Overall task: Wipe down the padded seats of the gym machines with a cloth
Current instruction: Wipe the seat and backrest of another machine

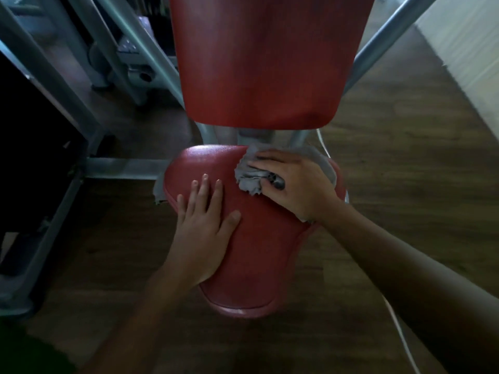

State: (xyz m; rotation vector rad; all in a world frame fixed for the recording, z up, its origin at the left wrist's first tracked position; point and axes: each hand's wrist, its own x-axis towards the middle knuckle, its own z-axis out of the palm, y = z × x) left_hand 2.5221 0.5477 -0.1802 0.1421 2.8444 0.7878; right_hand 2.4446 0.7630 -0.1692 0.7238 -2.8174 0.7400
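Forearms in from the bottom edge, both reaching onto the red padded seat (256, 265); narrow rounded nose nearest, wide end farther off. Left hand (201, 225) flat on the seat's left half, fingers straight and slightly spread, thumb out to the side, holding nothing. Right hand (294, 182) farther up on the seat's wide right end, palm down on the grey cloth (249, 180), fingers stretched over it and pressing it to the pad; thumb area dark and blurred, can't tell if pinching. Cloth bunched under and left of the fingers, more of it showing at the seat's right edge. Beyond, red backrest (267, 63) upright, apart from the seat, on a grey metal frame (118, 168). Wood-look floor (405, 157) around; black panel (32, 157) at left; thin white cord (399, 327) at right.
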